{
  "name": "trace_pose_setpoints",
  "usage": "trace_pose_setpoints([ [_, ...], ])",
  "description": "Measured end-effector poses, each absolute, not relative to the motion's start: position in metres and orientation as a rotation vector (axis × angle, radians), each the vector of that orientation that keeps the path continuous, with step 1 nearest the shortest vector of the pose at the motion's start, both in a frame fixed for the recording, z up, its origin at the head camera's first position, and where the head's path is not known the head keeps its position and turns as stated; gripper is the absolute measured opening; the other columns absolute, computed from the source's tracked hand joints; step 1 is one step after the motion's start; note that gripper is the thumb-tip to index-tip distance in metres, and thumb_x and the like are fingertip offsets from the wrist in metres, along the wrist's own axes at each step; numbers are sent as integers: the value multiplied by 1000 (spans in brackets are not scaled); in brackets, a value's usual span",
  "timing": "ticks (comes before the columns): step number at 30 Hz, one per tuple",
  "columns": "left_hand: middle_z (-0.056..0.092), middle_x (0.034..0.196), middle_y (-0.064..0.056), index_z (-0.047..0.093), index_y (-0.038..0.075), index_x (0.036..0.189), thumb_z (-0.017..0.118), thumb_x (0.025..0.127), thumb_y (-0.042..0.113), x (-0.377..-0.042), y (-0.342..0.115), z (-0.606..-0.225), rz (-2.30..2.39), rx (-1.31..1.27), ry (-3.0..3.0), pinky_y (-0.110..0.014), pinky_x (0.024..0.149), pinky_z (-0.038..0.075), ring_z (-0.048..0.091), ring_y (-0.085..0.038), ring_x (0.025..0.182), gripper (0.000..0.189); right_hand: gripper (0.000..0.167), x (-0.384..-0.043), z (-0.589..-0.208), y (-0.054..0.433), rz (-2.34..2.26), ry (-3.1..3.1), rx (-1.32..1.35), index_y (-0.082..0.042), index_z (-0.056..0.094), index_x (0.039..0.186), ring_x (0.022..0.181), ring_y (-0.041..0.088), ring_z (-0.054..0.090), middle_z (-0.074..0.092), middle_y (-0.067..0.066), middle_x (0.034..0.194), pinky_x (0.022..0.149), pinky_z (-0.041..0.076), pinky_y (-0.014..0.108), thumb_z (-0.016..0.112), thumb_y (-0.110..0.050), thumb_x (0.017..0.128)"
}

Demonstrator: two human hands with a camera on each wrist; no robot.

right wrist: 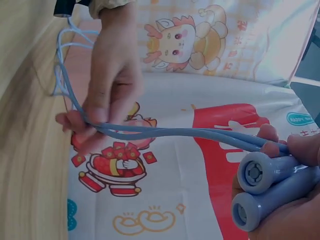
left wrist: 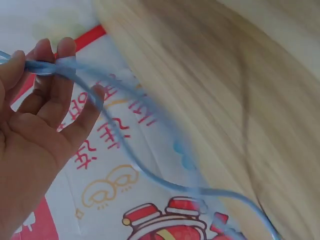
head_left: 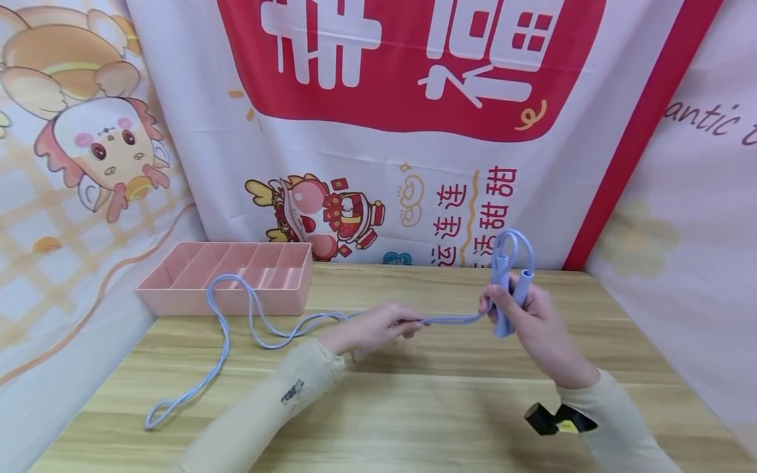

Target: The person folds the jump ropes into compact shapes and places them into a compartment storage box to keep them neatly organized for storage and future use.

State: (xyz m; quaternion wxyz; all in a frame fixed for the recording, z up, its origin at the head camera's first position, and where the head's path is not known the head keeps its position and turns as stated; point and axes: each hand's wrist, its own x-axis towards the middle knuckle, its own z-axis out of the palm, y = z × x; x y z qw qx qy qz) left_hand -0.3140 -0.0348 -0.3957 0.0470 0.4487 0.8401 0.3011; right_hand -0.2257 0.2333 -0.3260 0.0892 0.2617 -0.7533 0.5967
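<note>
A light blue jump rope [head_left: 223, 341] stretches across the wooden table. My right hand [head_left: 541, 325] grips both of its handles [right wrist: 280, 192] together, held upright above the table's right side, with cord looping over their tops. Between the hands two strands of cord [right wrist: 185, 131] run side by side, nearly straight. Left of them, my left hand [head_left: 384, 326] pinches these strands between thumb and fingers, as the left wrist view [left wrist: 40, 100] also shows. Beyond that hand the doubled cord trails in loose curves to the left, ending in a narrow bend near the table's front left.
A pink divided box [head_left: 225, 299] stands at the back left of the table [head_left: 426, 420], and a loop of cord overlaps its front wall in the head view. Printed cloths [head_left: 367, 144] hang behind and at both sides. A black device [head_left: 562, 419] sits on the right sleeve.
</note>
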Motion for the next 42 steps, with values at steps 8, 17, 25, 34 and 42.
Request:
trace_pose_setpoints([
  [8, 55, 69, 5, 71, 11, 101, 52, 104, 16, -325, -49, -379, 855, 1233, 2658, -24, 55, 44, 49, -7, 57, 21, 15, -228, -325, 235, 1429, -2426, 809, -6, 62, 90, 66, 20, 51, 61, 5, 77, 57, 45, 29, 56, -13, 102],
  [17, 60, 61, -4, 76, 9, 103, 57, 102, 20, -334, -41, -339, 973, 1143, 2659, -24, 53, 45, 58, -14, 50, 22, 9, -235, -337, 231, 1216, -2583, 1079, -8, 66, 92, 59, 10, 47, 61, -3, 75, 53, 45, 26, 61, -8, 98],
  [25, 60, 60, 5, 78, 9, 100, 64, 98, 19, -323, -26, -311, 921, 1264, 2721, -23, 51, 42, 55, -10, 52, 17, 18, -239, -341, 225, 1127, -2776, 1149, -9, 61, 82, 57, 7, 43, 53, -4, 68, 50, 40, 25, 59, -11, 100],
  [34, 58, 65, 6, 79, 8, 96, 65, 97, 15, -295, -5, -296, 784, 1519, 2745, -21, 54, 38, 44, -7, 56, 15, 22, -243, -351, 222, 1055, -2928, 1057, -9, 60, 78, 53, 7, 41, 55, -3, 65, 47, 39, 24, 59, -7, 99],
  [42, 52, 65, 5, 76, 8, 82, 66, 95, 9, -275, 11, -297, 766, 1737, 2682, -19, 56, 36, 45, -9, 62, 16, 22, -245, -357, 220, 1036, -2952, 1016, -8, 59, 77, 52, 6, 41, 52, -5, 62, 48, 38, 24, 57, -2, 98],
])
